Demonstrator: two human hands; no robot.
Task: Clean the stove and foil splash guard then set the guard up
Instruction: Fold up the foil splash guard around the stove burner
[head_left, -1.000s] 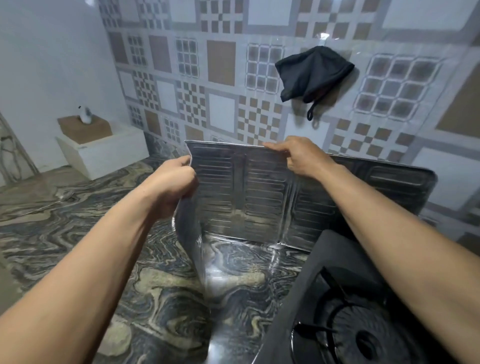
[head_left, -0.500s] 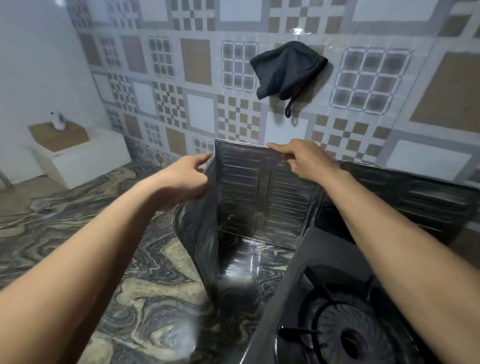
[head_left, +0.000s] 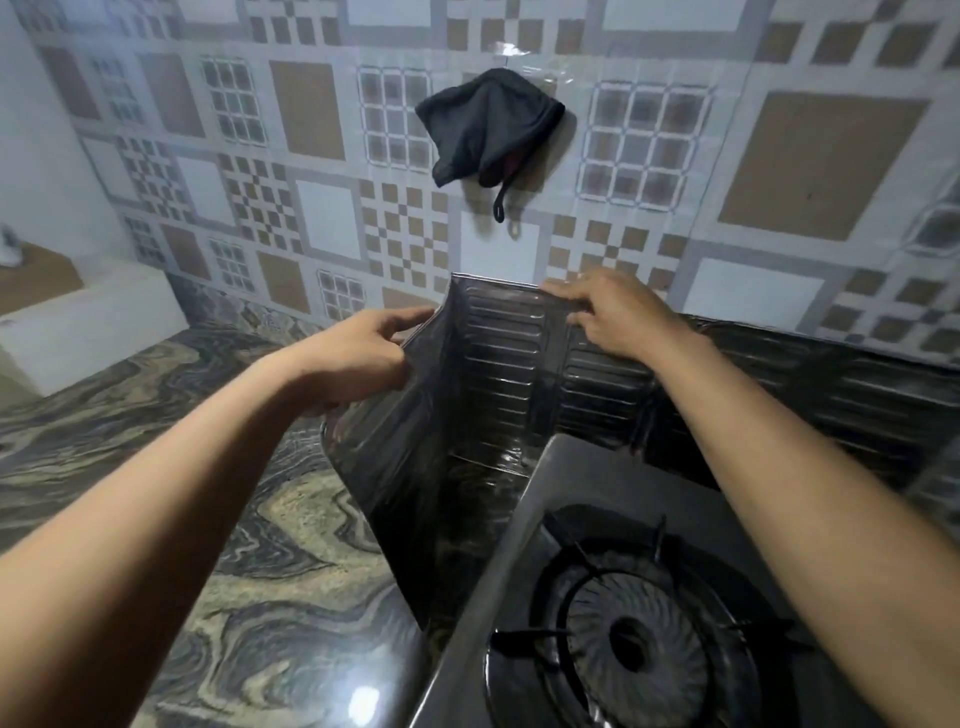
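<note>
Head view, single camera.

Foil splash guard: stands upright on the marbled countertop, folded into panels. The back panels run along the countertop's rear edge, close to the tiled wall, and carry on to the right behind the stove. The left panel turns forward at a corner fold and runs down the stove's left side, tilted a little outward. Ribbed, dark and reflective surface.

Left hand: at the top edge of the left panel. Thumb and fingers are closed on that edge in a pinch — forefinger stretched along it toward the corner fold.

Right hand: at the top edge of the back panel, just right of the corner fold. Fingers curl over the edge and clamp it; the thumb's position cannot be made out.

Stove: sits at the lower right of the countertop, one burner with its pan support in sight. A strip of bare countertop lies between the stove's left side and the left panel.

Elsewhere — a dark cloth hangs on the wall above the guard. A white box stands at the countertop's far left, against the wall.
</note>
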